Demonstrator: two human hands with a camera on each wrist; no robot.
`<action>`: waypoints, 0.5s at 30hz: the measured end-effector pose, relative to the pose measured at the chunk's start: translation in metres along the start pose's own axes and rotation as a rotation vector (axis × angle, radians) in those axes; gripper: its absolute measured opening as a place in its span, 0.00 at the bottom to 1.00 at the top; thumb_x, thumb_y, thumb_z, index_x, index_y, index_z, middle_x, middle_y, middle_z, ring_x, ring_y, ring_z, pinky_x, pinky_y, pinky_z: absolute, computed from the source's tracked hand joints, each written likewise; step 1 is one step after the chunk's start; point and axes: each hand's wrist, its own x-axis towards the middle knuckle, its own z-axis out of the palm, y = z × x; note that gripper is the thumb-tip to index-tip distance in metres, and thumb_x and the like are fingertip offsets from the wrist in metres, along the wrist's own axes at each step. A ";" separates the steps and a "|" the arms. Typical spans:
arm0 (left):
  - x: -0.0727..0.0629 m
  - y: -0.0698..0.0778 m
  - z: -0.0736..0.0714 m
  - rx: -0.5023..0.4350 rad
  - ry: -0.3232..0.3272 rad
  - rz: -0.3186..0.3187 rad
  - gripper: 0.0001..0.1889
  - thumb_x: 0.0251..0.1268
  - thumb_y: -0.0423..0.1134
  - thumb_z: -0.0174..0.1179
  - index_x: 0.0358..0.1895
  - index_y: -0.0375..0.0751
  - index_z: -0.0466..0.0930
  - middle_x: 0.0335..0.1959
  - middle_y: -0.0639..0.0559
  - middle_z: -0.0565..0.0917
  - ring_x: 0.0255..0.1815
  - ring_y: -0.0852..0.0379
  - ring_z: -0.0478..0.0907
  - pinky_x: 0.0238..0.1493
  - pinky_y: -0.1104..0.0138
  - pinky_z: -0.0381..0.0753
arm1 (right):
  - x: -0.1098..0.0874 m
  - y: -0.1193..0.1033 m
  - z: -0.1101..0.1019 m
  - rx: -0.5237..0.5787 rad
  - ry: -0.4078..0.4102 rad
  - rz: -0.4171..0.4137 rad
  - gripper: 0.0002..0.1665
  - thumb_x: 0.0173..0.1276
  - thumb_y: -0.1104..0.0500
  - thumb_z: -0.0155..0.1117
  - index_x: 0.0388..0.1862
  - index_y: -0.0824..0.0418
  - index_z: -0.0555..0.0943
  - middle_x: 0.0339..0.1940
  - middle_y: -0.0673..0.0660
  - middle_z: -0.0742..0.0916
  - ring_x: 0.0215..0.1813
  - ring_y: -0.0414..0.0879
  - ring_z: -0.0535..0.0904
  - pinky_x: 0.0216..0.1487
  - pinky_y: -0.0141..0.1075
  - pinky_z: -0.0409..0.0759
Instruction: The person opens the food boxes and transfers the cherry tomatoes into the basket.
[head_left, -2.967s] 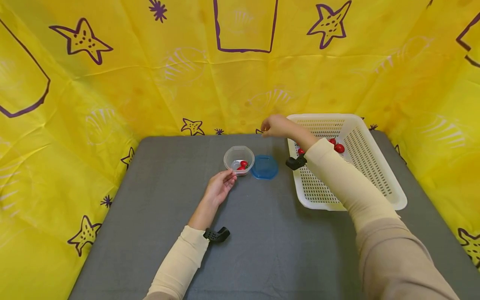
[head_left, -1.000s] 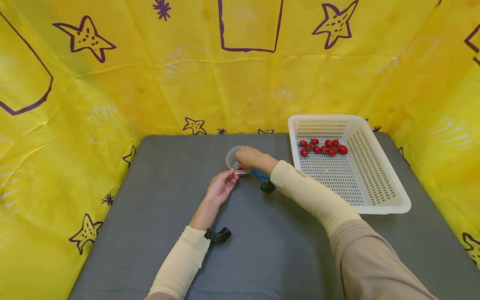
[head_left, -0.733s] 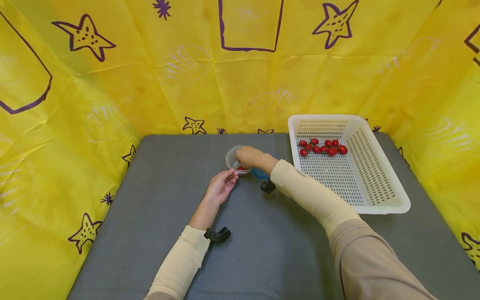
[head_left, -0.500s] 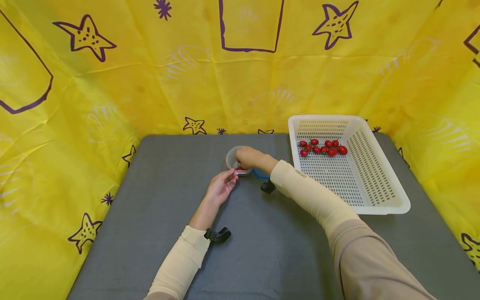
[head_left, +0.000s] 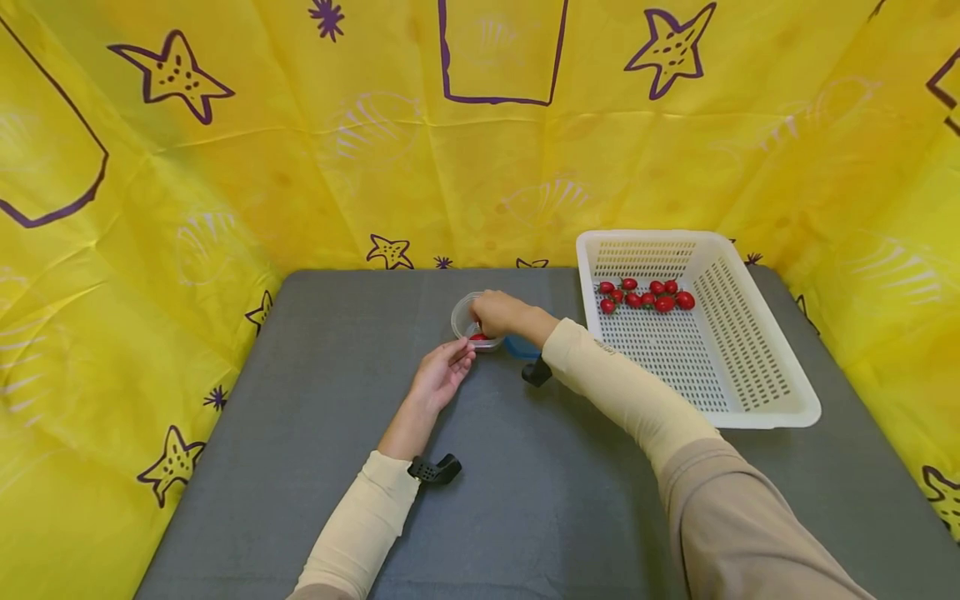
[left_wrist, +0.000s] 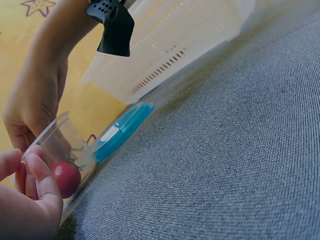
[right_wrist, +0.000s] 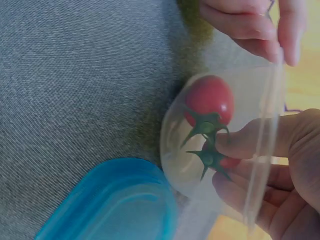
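Note:
My left hand [head_left: 438, 377] pinches the near rim of a small clear plastic container [head_left: 461, 317] between thumb and fingers. From the right, my right hand [head_left: 501, 315] reaches down into that container. In the right wrist view its thumb and fingers pinch a cherry tomato [right_wrist: 230, 162] by the leafy end, mostly covered by the fingers. Another red cherry tomato [right_wrist: 216, 97] with a green calyx lies beside it in the container; the left wrist view shows a tomato [left_wrist: 66, 178] through the clear wall. Whether more lie under the hand is hidden.
A blue lid [head_left: 519, 347] lies on the grey cloth [head_left: 525, 467] right beside the container, partly under the right wrist. Farther right stands a white slotted basket [head_left: 776, 350] with several cherry tomatoes [head_left: 664, 304] at its far end. A yellow patterned curtain [head_left: 480, 183] hangs behind.
Over three seconds my right hand has moved from the basket's left edge, leftward and down into the container. Most recently it has barely shifted. My left hand has stayed on the rim.

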 end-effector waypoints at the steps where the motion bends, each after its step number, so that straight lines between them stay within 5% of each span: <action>1: 0.000 0.000 0.000 -0.003 0.002 -0.004 0.10 0.71 0.34 0.55 0.29 0.42 0.80 0.24 0.54 0.85 0.26 0.63 0.81 0.32 0.76 0.80 | -0.001 0.001 -0.001 0.012 0.008 -0.001 0.09 0.60 0.66 0.63 0.39 0.65 0.85 0.33 0.58 0.86 0.35 0.50 0.76 0.41 0.38 0.78; 15: 0.003 0.002 0.002 0.004 0.028 -0.019 0.08 0.71 0.33 0.56 0.31 0.42 0.79 0.24 0.54 0.84 0.26 0.62 0.80 0.32 0.76 0.80 | -0.016 0.005 -0.024 0.071 0.096 -0.030 0.14 0.60 0.69 0.61 0.45 0.68 0.84 0.38 0.60 0.87 0.37 0.52 0.80 0.44 0.40 0.82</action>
